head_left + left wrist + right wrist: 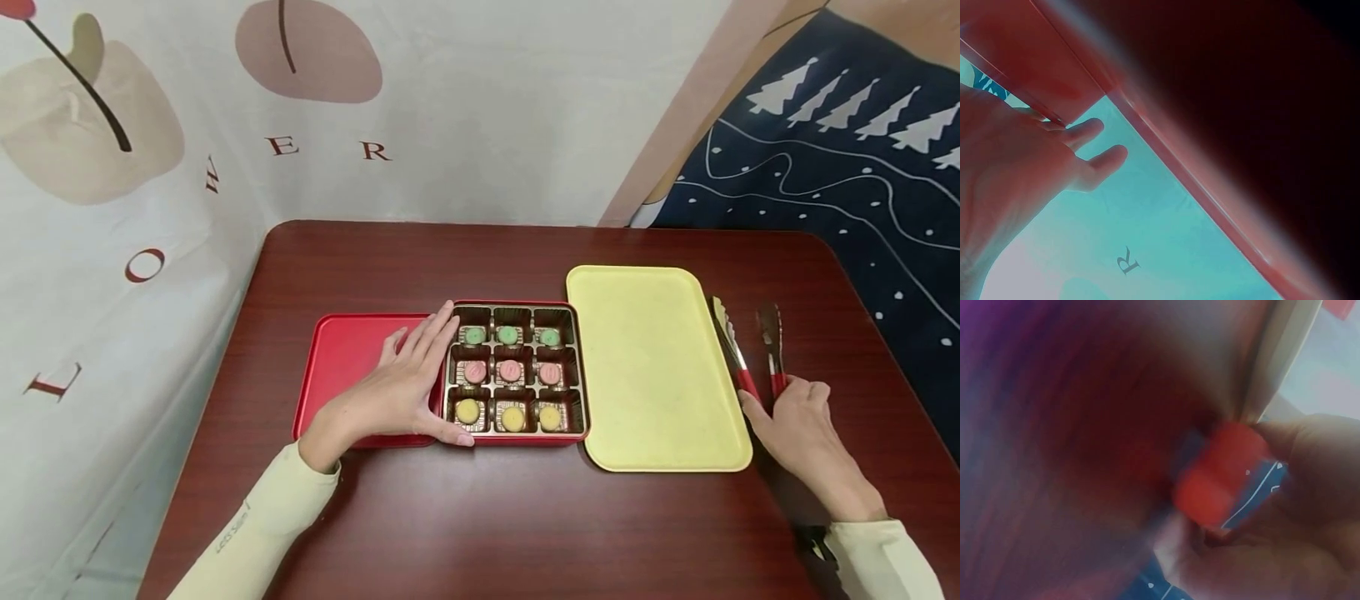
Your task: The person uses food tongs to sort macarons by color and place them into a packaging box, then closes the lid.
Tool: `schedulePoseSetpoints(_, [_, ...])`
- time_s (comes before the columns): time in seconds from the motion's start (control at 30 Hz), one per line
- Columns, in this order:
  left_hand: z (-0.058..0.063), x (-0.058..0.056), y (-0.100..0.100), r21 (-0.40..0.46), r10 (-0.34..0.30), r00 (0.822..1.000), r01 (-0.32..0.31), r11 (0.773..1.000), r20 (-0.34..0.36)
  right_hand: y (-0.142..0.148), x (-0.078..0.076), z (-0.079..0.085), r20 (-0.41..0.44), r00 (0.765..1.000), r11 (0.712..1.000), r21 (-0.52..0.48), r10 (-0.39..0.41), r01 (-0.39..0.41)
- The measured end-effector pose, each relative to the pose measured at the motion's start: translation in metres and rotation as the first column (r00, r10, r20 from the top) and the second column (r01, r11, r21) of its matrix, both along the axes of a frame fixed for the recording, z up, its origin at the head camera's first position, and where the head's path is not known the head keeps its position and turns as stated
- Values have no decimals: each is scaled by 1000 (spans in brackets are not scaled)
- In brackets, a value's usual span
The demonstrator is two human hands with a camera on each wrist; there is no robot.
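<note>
A red box (517, 442) stands on the table, holding a dark divided insert. In its compartments sit small round cakes: three green (507, 335) at the back, three pink (510, 371) in the middle, three yellow (513, 418) in front. My left hand (397, 387) rests along the box's left side, long fingers extended toward the back corner and thumb at the front edge. At the right, my right hand (802, 425) holds the red handles of a pair of metal tongs (772, 333), whose two arms are spread apart. The handles (1222, 475) look blurred in the right wrist view.
A yellow tray (660, 367) lies between the box and the tongs. Left of the box is a flat red lid (348, 358), partly under my left hand and forearm. The brown table (525, 525) meets a white printed cloth (487, 167) at the back.
</note>
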State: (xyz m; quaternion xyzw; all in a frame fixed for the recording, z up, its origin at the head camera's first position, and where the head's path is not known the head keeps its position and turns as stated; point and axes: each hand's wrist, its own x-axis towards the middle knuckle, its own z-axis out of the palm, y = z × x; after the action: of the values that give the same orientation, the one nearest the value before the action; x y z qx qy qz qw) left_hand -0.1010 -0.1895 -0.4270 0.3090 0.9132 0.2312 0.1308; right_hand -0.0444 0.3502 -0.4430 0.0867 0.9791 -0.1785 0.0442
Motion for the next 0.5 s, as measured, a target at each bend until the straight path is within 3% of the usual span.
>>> schedulePoseSetpoints(0.3, [1, 1, 0, -8, 2, 1000, -2, 1000, 5, 5, -1, 11, 97, 995, 999, 31, 13, -16])
schedulePoseSetpoints(0.37, [0, 1, 1, -9, 1, 1000, -1, 1000, 6, 5, -3, 19, 63, 998, 1000, 20, 8, -9])
schedulePoseSetpoints(0.5, [0, 1, 0, -11, 5, 1000, -5, 1000, 7, -5, -9, 36, -110, 994, 998, -56, 6, -12])
